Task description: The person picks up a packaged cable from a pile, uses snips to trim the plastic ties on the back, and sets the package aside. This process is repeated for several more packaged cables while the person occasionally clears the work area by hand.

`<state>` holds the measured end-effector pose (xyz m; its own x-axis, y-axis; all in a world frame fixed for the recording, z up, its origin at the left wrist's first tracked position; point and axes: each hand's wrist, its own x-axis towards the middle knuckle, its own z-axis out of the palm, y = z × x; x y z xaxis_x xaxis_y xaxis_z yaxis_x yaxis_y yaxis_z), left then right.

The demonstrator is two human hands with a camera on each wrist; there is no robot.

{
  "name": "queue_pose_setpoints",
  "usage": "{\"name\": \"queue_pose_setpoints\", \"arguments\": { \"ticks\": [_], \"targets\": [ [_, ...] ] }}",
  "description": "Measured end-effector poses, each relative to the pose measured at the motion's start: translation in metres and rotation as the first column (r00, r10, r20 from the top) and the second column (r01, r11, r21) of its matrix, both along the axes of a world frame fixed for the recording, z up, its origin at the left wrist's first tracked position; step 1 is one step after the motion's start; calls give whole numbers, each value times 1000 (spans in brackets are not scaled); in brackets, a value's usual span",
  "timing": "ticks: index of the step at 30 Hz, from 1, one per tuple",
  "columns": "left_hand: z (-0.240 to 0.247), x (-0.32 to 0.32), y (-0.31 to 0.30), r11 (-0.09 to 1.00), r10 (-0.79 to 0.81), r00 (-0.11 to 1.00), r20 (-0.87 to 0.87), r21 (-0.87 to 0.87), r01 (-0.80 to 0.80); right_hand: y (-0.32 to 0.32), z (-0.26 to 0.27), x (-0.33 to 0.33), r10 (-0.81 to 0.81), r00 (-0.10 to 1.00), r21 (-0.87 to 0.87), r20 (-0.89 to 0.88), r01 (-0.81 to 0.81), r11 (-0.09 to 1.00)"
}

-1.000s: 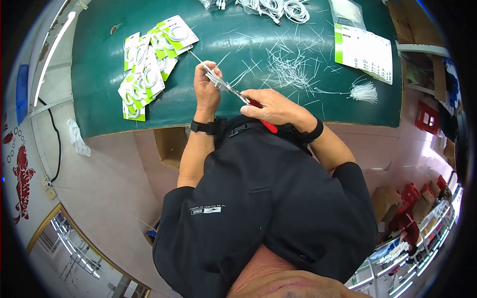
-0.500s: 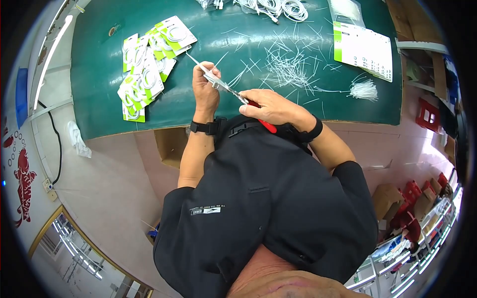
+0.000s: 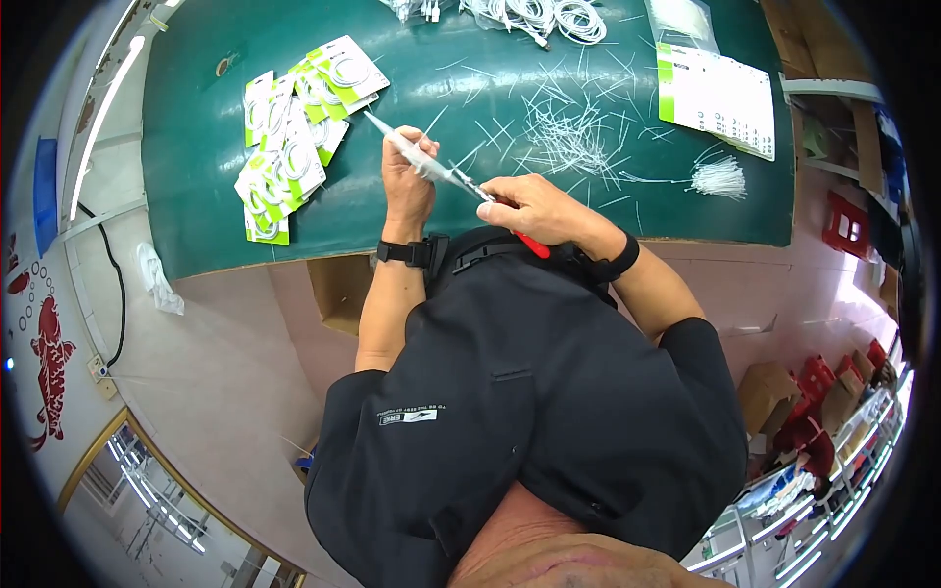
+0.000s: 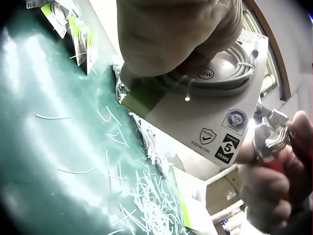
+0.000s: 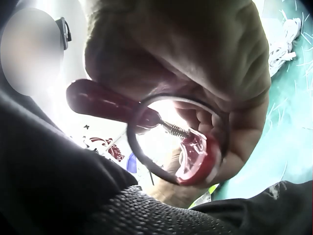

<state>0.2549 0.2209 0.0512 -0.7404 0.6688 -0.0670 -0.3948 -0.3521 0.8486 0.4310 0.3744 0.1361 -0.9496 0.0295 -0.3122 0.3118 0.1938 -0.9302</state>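
Observation:
The left hand (image 3: pixel 409 186) grips a white card (image 4: pixel 205 122) with a coiled grey-white cable (image 4: pixel 215 81) on it; in the head view the card is seen nearly edge-on. Red-handled pliers (image 3: pixel 529 242) are held in the right hand (image 3: pixel 539 208), their metal head at the card's near end. In the left wrist view the plier head (image 4: pixel 264 137) is close beside the card's edge; whether it touches is unclear. The right wrist view shows the right hand (image 5: pixel 195 54) around the red handles (image 5: pixel 112 105), with a spring between them.
Cards with coiled cables (image 3: pixel 284 147) lie piled on the green table (image 3: pixel 412 59) at the left. Loose white ties (image 3: pixel 573 132) are scattered right of centre, near a tie bundle (image 3: pixel 718 178), blank-looking cards (image 3: pixel 720 103) and a bag (image 3: pixel 681 22). More cables (image 3: pixel 534 18) lie at the back.
The held card has tilted so that more of its face shows in the head view. Both hands have stayed in nearly the same place, still holding the card and pliers.

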Motion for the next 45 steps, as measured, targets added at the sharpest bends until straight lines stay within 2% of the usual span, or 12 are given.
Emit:
{"name": "queue_pose_setpoints", "arguments": {
  "ticks": [2, 6, 11, 18, 36, 40, 44, 45],
  "targets": [
    [4, -1, -1, 999, -17, 992, 126, 47, 11, 4, -2, 2, -6, 999, -5, 54, 6, 1000],
    [10, -5, -4, 985, -59, 975, 214, 170, 22, 3, -10, 2, 10, 997, 45, 79, -14, 999],
    [22, -1, 0, 971, -93, 972, 216, 234, 41, -1, -10, 0, 67, 996, 156, 55, -75, 985],
    [27, 4, 3, 962, -121, 980, 158, 261, 76, -1, -4, 0, 72, 996, 144, 56, -79, 986],
    [24, 9, 8, 953, -159, 978, 136, 281, 116, -2, -6, 0, 59, 998, 154, 27, -62, 986],
    [23, 8, 10, 959, -152, 975, 163, 264, 106, 2, -3, 0, 69, 994, 108, 87, -78, 991],
    [24, 8, 11, 965, -130, 981, 146, 247, 91, 3, -3, -2, 31, 993, 93, 111, -41, 995],
    [24, 9, 11, 967, -130, 983, 131, 237, 96, 2, -3, -3, 8, 998, 124, 63, -15, 992]
  ]
}}
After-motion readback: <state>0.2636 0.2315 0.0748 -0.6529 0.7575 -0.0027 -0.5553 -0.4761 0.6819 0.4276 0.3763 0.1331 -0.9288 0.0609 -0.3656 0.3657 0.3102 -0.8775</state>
